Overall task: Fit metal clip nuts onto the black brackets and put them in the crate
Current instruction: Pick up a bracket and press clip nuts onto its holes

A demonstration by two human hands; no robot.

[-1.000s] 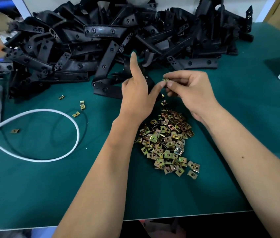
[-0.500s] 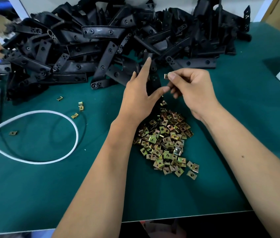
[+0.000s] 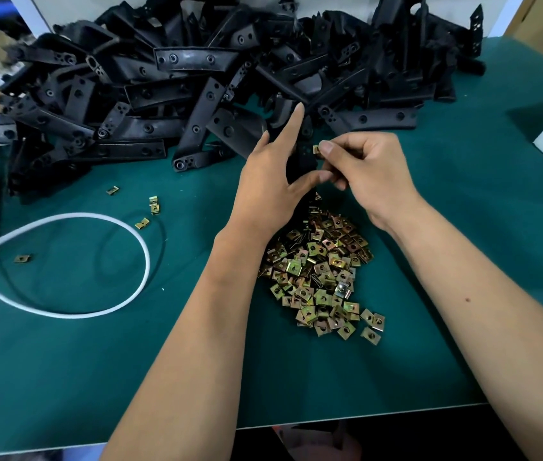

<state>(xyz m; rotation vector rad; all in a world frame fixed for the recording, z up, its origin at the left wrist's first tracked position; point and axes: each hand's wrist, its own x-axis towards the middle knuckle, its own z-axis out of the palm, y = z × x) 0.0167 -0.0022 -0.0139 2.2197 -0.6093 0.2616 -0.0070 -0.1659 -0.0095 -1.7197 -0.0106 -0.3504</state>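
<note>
Left hand: grips an upright bracket, thumb across its lower front, index finger stretched up along its back; other fingers hidden behind it
Right hand: pinches one clip between thumb and index fingertip, remaining fingers curled under
Clip: gold colour, touching the right edge of the held bracket, near its upper part; not possible to tell if already pushed on
Held bracket: black, standing above the mat, just in front of the bracket heap, mostly covered by the left hand
Clip pile: many gold clips lying on the mat, directly below both hands, between the two forearms
Loose clips: a few scattered on the mat to the left, near the cable
Bracket heap: large, black, across the far side of the table, from the left edge to near the right corner
Cable: white, curved in a loop on the left part of the mat
Mat: dark green, covering the table
Crate: not visible here
</note>
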